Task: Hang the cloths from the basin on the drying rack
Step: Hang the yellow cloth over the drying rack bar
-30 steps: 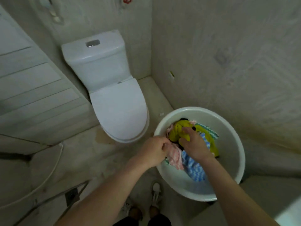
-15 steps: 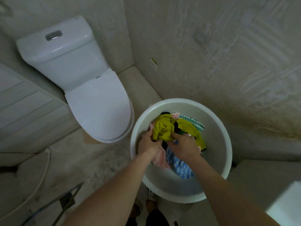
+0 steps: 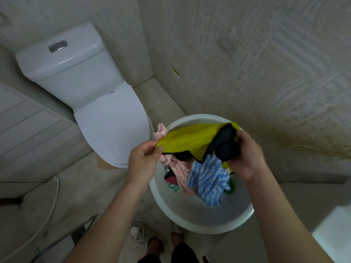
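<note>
Pinching one corner of the yellow cloth between thumb and bent forefinger of the left hand. Gripping the other end with the right hand, fingers curled round bunched black fabric; hard to tell whether a separate piece or the yellow cloth's backing. Held spread between the two grips, raised over the white basin. Under that span, reaching down into the basin: a pink-and-white cloth nearer the left grip, a blue-and-white zigzag cloth nearer the right, a scrap of green cloth just below the right wrist. Beyond the left hand, out to its left, a white toilet, lid down, close beside the basin rim. Back toward the body, between the forearms, shoes on the floor.
</note>
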Tool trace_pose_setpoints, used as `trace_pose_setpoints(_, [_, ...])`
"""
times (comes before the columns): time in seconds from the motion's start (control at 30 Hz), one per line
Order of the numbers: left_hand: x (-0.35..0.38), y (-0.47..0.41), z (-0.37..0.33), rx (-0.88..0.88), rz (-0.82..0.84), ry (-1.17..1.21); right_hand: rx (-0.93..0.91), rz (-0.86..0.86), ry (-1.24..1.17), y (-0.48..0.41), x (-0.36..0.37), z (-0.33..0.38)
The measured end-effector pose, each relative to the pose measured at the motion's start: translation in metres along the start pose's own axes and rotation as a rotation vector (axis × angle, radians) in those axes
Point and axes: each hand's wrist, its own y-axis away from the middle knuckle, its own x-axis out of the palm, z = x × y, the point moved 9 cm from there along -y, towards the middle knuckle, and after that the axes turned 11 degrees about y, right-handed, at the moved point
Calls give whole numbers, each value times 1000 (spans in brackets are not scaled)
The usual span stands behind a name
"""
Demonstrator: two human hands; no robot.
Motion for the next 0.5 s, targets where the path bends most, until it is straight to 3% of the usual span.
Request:
trace_pose_setpoints(0.07, [7,5,4,-25,66,-16,28,-105,15,-8,-12,-5])
trace_pose_setpoints(0.13, [20,11,13,-60,173,-39,-26,-135,266,-10,-16,-4])
trace_pose_setpoints(0.23, [48,24,22,-23,394,-194,-253,-77,688,3,6,8])
trace_pose_setpoints(0.33, [74,39,28,-5,534,-233,-338,280,989,33,63,-6])
trace_pose_setpoints(0.4, [80,45,23,16,512,-215,-228,449,956,42,72,-16])
trace_pose_setpoints(0.43, [77,45,17,82,467,-283,-201,423,892,38,67,-11])
trace_pose_setpoints(0.5, [66,44,8,241,372,-475,-286,172,907,11,42,9])
